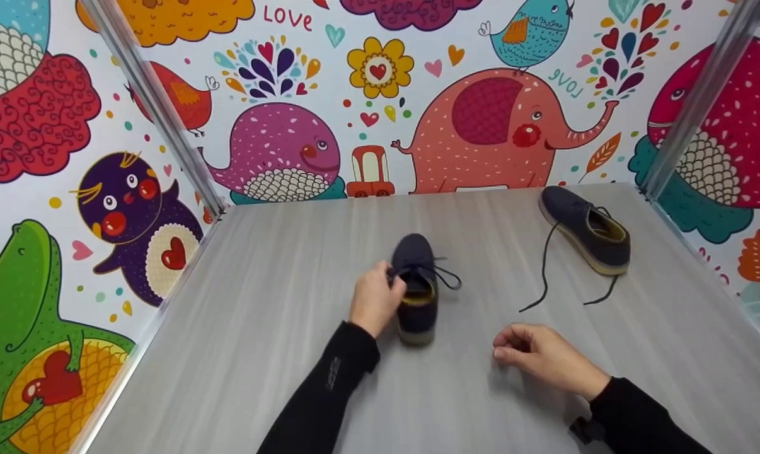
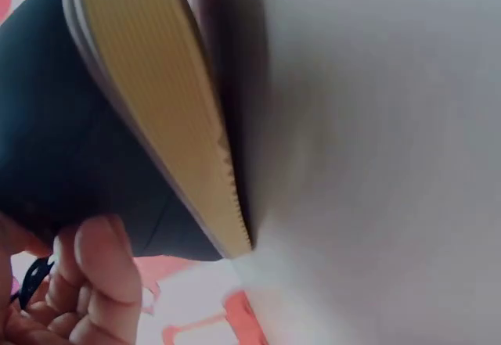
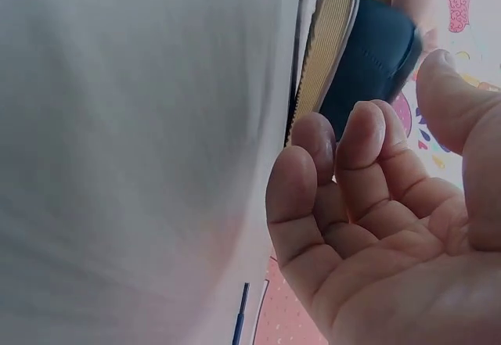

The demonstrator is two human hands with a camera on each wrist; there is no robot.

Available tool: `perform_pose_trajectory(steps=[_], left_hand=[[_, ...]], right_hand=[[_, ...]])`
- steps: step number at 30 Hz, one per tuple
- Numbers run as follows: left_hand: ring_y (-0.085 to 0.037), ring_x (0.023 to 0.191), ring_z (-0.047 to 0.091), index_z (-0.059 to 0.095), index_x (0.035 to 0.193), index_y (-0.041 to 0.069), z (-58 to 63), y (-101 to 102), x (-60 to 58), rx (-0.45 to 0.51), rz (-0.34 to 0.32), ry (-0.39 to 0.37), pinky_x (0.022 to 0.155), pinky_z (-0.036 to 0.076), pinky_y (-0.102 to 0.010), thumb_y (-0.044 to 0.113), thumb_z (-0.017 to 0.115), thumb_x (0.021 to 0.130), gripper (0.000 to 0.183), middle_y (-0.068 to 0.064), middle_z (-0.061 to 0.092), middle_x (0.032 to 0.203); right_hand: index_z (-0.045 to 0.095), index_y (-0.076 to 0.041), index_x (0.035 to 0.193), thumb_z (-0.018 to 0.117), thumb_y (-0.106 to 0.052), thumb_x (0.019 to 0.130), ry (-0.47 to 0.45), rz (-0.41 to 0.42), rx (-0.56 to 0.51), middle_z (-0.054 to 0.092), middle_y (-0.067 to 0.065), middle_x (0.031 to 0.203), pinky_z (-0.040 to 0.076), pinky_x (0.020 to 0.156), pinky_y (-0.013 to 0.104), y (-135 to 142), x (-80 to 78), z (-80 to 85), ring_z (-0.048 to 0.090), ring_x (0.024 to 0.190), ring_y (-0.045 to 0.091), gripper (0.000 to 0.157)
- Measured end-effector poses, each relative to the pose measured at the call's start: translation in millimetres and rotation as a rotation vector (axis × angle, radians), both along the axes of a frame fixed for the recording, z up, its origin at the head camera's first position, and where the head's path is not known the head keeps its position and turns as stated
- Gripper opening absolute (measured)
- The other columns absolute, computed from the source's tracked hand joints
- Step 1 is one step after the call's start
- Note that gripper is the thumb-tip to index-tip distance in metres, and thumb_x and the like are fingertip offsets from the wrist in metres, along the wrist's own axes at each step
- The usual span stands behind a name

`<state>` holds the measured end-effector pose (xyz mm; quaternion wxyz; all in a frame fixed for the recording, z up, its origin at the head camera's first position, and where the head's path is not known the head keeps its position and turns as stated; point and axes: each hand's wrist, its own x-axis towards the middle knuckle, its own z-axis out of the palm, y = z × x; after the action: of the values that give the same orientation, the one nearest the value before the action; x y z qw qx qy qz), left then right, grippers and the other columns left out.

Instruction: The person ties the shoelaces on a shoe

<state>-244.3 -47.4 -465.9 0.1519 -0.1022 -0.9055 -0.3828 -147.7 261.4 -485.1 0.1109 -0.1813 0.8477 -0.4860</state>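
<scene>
- Leftmost, pinching with the left hand (image 1: 377,299) the left collar edge of a navy lace-up shoe (image 1: 418,315); reaching forward and slightly inward, with thumb toward the opening.
- Centrally, set toe-away at the grey tabletop (image 1: 260,315); cannot tell whether fully resting there; probably light, with soft upper, stiffer ribbed sole (image 2: 149,55) and little to break; best held by collar or heel, clear of the looped lace (image 1: 459,281).
- Further right, held low with the right hand (image 1: 547,356), fingers loosely curled around nothing; apart from both shoes.
- Far right, standing upright and angled near the back corner: second navy shoe (image 1: 585,230), with laces (image 1: 544,268) trailing loose.
</scene>
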Motion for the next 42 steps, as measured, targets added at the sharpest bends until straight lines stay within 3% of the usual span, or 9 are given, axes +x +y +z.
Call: perform_pose_trajectory(steps=[4, 8, 13, 17, 20, 26, 32, 37, 42], left_hand=[[-0.036, 0.098, 0.077, 0.071, 0.111, -0.001, 2.9, -15, -34.0, -0.057, 0.094, -0.048, 0.086, 0.062, -0.047, 0.010, 0.065, 0.100, 0.017, -0.021, 0.078, 0.107], [-0.037, 0.111, 0.076, 0.071, 0.130, 0.002, 4.8, -28, -58.3, -0.092, 0.171, -0.120, 0.096, 0.061, -0.047, 0.013, 0.063, 0.104, 0.030, -0.021, 0.078, 0.123], [-0.036, 0.114, 0.075, 0.069, 0.137, 0.003, 6.0, -36, -76.2, -0.091, 0.216, -0.153, 0.099, 0.061, -0.047, 0.016, 0.061, 0.106, 0.034, -0.019, 0.076, 0.129], [-0.038, 0.116, 0.074, 0.069, 0.135, 0.001, 5.1, -38, -79.9, -0.078, 0.209, -0.159, 0.099, 0.060, -0.048, 0.018, 0.062, 0.105, 0.035, -0.021, 0.076, 0.128], [-0.038, 0.112, 0.075, 0.070, 0.130, 0.000, 5.6, -44, -74.6, -0.063, 0.197, -0.149, 0.096, 0.061, -0.048, 0.024, 0.065, 0.105, 0.035, -0.022, 0.077, 0.123], [-0.033, 0.083, 0.073, 0.072, 0.108, 0.000, 3.7, -53, -53.5, -0.008, 0.175, -0.067, 0.078, 0.059, -0.044, 0.033, 0.065, 0.107, 0.034, -0.017, 0.077, 0.095], [-0.025, 0.074, 0.069, 0.072, 0.097, 0.003, 1.1, -56, -16.7, 0.045, 0.139, -0.006, 0.072, 0.058, -0.040, 0.029, 0.068, 0.105, 0.028, -0.012, 0.076, 0.085], [-0.013, 0.065, 0.060, 0.072, 0.092, 0.005, 1.5, -49, 17.8, 0.086, 0.070, -0.009, 0.066, 0.054, -0.032, 0.027, 0.070, 0.104, 0.024, -0.006, 0.072, 0.078], [-0.007, 0.063, 0.054, 0.072, 0.091, 0.007, -0.2, -40, 44.6, 0.132, 0.008, -0.002, 0.062, 0.048, -0.025, 0.026, 0.072, 0.103, 0.022, -0.002, 0.068, 0.075]], right_hand=[[0.074, -0.007, 0.106, 0.073, -0.025, 0.103, 0.011, -0.008, -0.001, 0.071, 0.002, 0.091, 0.050, 0.068, 0.020, 2, -0.3, -0.8, 0.059, 0.077, 0.000, 0.018], [0.074, -0.008, 0.105, 0.073, -0.024, 0.103, 0.016, -0.015, -0.004, 0.071, 0.002, 0.090, 0.050, 0.068, 0.020, 4, -0.6, -2.4, 0.060, 0.076, 0.000, 0.017], [0.074, -0.007, 0.105, 0.073, -0.024, 0.103, 0.020, -0.027, -0.011, 0.071, 0.002, 0.090, 0.051, 0.069, 0.020, 6, -1.7, -2.7, 0.061, 0.077, 0.000, 0.017], [0.074, -0.006, 0.107, 0.073, -0.024, 0.103, 0.008, -0.034, -0.008, 0.072, 0.003, 0.092, 0.053, 0.070, 0.021, 9, -2.0, -1.6, 0.063, 0.079, 0.001, 0.018], [0.073, -0.005, 0.109, 0.072, -0.024, 0.104, -0.011, -0.039, -0.005, 0.072, 0.005, 0.094, 0.053, 0.070, 0.021, 11, -2.7, 0.4, 0.063, 0.080, 0.001, 0.020], [0.073, -0.005, 0.113, 0.071, -0.027, 0.104, 0.000, -0.086, 0.034, 0.073, 0.006, 0.099, 0.053, 0.072, 0.021, 20, -5.3, 4.9, 0.062, 0.082, 0.002, 0.024], [0.074, -0.005, 0.116, 0.070, -0.031, 0.105, 0.021, -0.195, 0.085, 0.074, 0.006, 0.100, 0.053, 0.071, 0.021, 38, -13.3, 10.2, 0.062, 0.082, 0.003, 0.028], [0.073, -0.003, 0.117, 0.069, -0.032, 0.107, 0.075, -0.314, 0.123, 0.072, 0.008, 0.100, 0.052, 0.069, 0.023, 66, -26.6, 18.1, 0.061, 0.082, 0.007, 0.031], [0.068, -0.001, 0.127, 0.064, -0.043, 0.108, 0.100, -0.445, 0.169, 0.072, 0.012, 0.109, 0.055, 0.071, 0.023, 102, -44.7, 25.7, 0.063, 0.087, 0.008, 0.047]])
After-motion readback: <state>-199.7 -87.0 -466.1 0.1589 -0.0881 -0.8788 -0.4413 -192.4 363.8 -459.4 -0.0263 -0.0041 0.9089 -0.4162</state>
